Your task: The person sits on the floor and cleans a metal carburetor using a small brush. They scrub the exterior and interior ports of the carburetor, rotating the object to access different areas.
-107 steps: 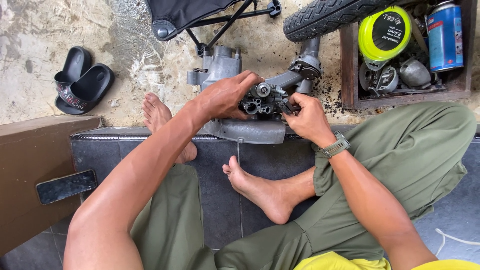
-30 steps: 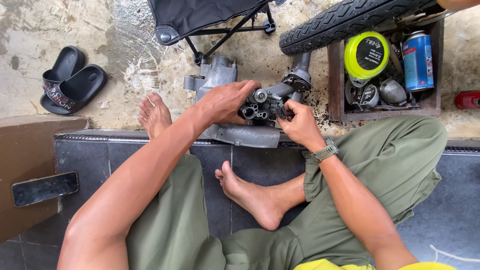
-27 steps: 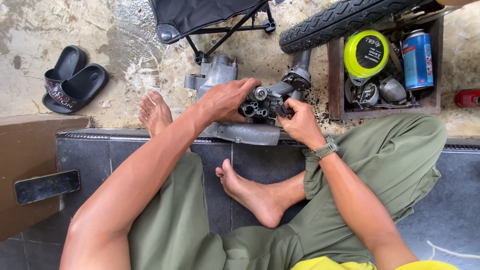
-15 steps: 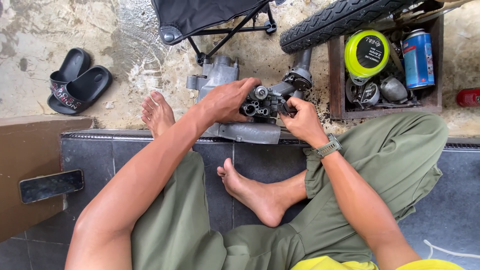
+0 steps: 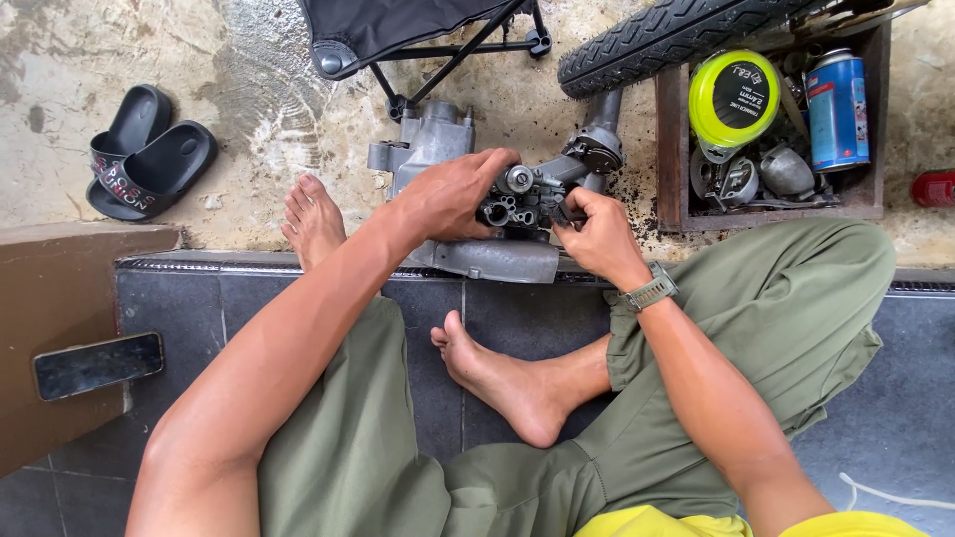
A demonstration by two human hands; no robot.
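1. Since the earlier frames I see little change: both hands have stayed on the same metal part, and only the view has shifted slightly.
2. My left hand [image 5: 453, 194] is closed over the left side of the small grey engine part [image 5: 517, 199], fingers wrapped across its top.
3. My right hand [image 5: 594, 234] grips the part's right end, fingertips pinched at its edge; whether it holds a tool there I cannot tell.
4. The part sits on a larger grey engine casing [image 5: 468, 189], which rests on the concrete floor [image 5: 249, 109] at the edge of the dark tiled step [image 5: 169, 298].
5. A wristwatch [image 5: 650, 292] is on the right wrist.
6. A tyre [image 5: 667, 35] lies just beyond the hands, beside a wooden box [image 5: 668, 149] holding a yellow-green round tin [image 5: 734, 97] and a blue can [image 5: 836, 107].
7. Black sandals [image 5: 144, 154] lie well to the left; a phone [image 5: 97, 365] lies on a brown board [image 5: 40, 288].
8. My bare feet are near the casing.
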